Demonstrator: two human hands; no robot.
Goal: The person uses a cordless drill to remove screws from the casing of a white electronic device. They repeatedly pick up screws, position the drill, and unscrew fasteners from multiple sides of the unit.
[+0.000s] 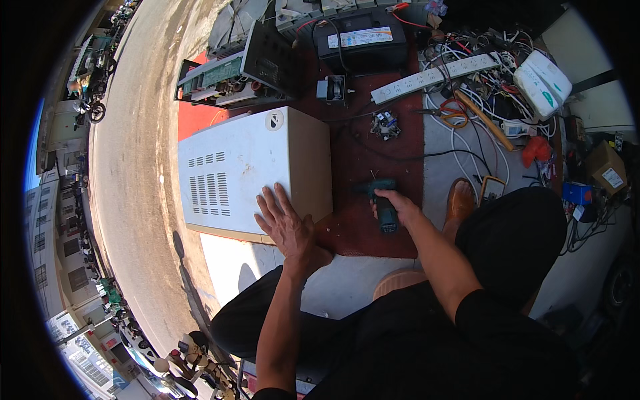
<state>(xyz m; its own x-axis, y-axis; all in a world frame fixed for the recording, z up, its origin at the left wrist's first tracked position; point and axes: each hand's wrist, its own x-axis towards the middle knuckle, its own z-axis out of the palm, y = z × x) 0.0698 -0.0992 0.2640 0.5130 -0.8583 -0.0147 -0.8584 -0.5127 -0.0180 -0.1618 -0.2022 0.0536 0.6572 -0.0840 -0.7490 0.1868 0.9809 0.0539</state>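
Note:
A white and beige metal case (250, 160) with rows of vent slots lies in front of me on a dark red mat. My left hand (285, 220) rests flat on its near right corner, fingers spread. To the right of the case, my right hand (398, 207) is wrapped around the grip of a dark green cordless drill (387, 212). The drill's head points left toward the beige side of the case, apart from it, low over the mat. A thin bit or wire end near the drill is too small to make out.
Beyond the case stand an opened device with a circuit board (223, 80) and a black battery (362, 47). A power strip (433, 78), tangled cables, orange-handled pliers (455, 120) and a small heap of screws (385, 125) lie to the right. The street (137, 133) runs along the left.

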